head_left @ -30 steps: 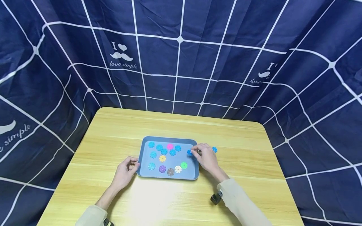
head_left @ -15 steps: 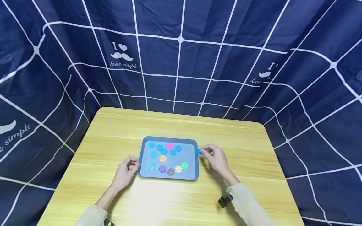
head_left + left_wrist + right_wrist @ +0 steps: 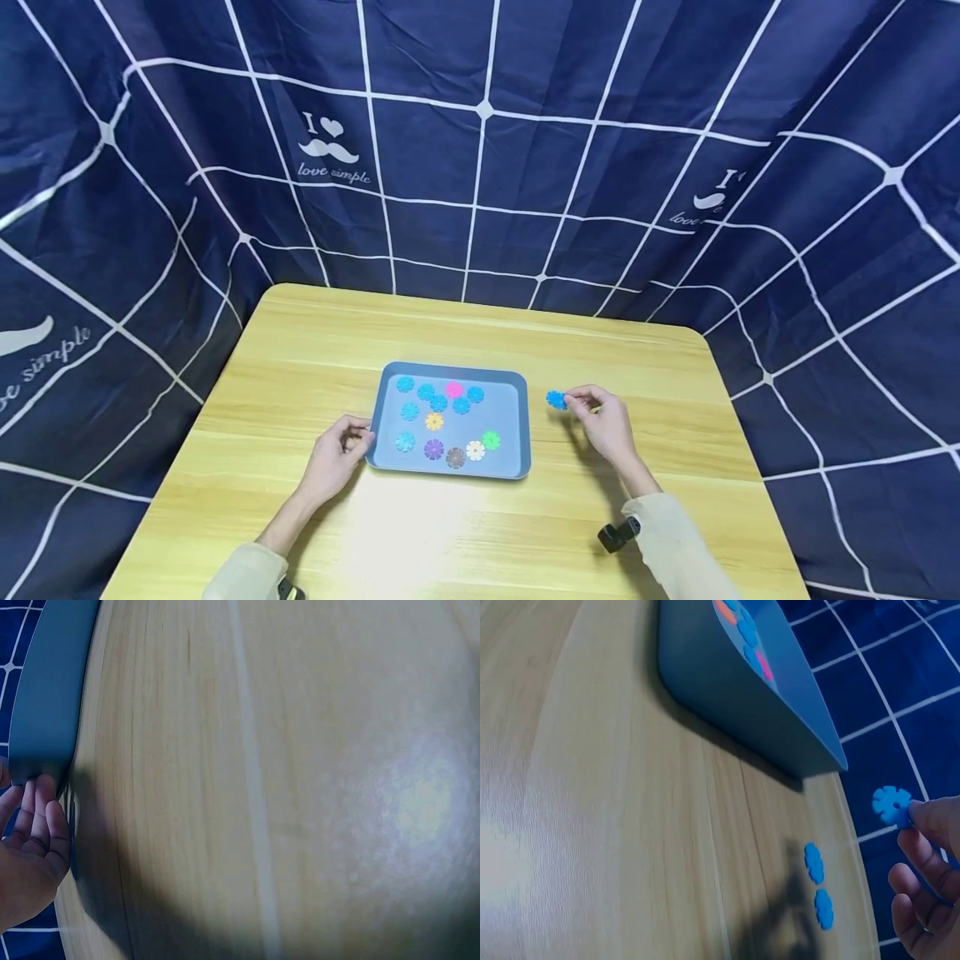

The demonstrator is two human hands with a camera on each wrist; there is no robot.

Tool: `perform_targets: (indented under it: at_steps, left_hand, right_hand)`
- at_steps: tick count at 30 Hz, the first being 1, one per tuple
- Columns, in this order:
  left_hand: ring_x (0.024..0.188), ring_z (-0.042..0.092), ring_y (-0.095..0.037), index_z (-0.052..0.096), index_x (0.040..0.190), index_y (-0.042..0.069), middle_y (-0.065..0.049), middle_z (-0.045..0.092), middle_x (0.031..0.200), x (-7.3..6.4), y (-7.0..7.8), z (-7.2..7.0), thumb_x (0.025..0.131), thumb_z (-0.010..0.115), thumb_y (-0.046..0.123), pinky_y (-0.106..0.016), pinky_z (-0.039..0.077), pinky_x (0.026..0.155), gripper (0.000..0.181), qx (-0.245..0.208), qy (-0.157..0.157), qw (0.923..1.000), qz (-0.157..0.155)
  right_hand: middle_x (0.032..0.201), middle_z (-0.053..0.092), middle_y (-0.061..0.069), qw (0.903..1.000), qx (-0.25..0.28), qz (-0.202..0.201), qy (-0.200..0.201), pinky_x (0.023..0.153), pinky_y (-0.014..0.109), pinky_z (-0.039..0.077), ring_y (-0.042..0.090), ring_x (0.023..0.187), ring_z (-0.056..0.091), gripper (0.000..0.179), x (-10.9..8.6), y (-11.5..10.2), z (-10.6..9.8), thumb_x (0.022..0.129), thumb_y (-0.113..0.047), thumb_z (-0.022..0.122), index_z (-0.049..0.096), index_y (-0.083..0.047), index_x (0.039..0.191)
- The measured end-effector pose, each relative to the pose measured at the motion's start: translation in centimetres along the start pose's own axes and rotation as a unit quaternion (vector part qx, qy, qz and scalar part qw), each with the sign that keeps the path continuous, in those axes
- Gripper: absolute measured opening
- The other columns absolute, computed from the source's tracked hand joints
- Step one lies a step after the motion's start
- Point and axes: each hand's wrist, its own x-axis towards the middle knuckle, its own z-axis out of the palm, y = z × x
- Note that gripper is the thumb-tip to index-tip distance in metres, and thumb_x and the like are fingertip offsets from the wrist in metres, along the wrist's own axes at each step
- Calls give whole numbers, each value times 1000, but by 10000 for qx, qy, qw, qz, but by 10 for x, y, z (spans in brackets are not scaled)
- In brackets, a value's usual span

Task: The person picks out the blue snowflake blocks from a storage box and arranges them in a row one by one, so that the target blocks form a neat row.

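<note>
My right hand (image 3: 609,423) pinches a blue snowflake disc (image 3: 891,804) between thumb and forefinger, to the right of the tray. In the right wrist view it is held up over the table, while two more blue discs (image 3: 814,862) lie on the wood below. A blue-grey rectangular tray (image 3: 506,417) carries several flat snowflake discs: blue ones, a pink disc (image 3: 454,389), an orange disc (image 3: 434,422), a purple disc (image 3: 433,449), a brown disc (image 3: 455,457), a cream disc (image 3: 475,451) and a green disc (image 3: 491,440). At the tray's left end, my left hand (image 3: 332,458) grips its wall.
The pale wooden table (image 3: 600,350) extends around the tray on every side. Dark blue curtains (image 3: 420,150) with white grid lines enclose its back and both sides. Bright glare shows on the wood in front of the tray.
My right hand has carried the blue disc rightward, from over the tray's right end to beyond its edge above the table. The left hand and the tray have stayed in place.
</note>
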Motion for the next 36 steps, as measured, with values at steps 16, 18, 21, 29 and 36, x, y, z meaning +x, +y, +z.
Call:
perform_targets:
  at_steps: [16,18,21,29,36]
  left_hand:
    - [71,57,-2,67,121,-5,-16,72,103,0,2,0,100,68,6,-19,50,62,23,31,-19,10000,-50]
    - [71,57,-2,68,121,-5,-16,72,103,0,2,0,101,68,6,-19,49,62,23,36,-14,10000,-54]
    - [71,57,-2,68,120,-4,-16,72,103,1,1,0,101,68,6,-18,49,62,22,50,-2,10000,-51]
    - [71,57,-3,68,120,-5,-16,71,103,1,-1,0,100,69,5,-19,49,61,22,47,4,10000,-42]
    - [70,58,-3,68,119,-5,-17,71,102,1,-3,2,99,69,4,-19,50,60,22,6,45,10000,-30]
  right_hand:
    - [92,76,10,9952,415,874,173,63,20,55,22,81,69,22,10,35,-16,98,-21,76,77,-3,111]
    - [93,76,10,9944,392,956,205,63,21,55,21,79,69,23,12,39,-18,99,-22,76,77,-3,112]
    - [93,76,10,9927,479,1086,234,59,22,54,15,73,67,24,14,44,-19,99,-22,76,77,-2,113]
    - [90,75,7,9888,537,1369,259,54,20,48,8,65,61,26,19,57,-19,99,-22,75,76,-1,114]
    - [86,74,-5,9870,253,1571,206,68,18,49,3,74,61,27,23,65,-19,100,-26,73,77,-4,115]
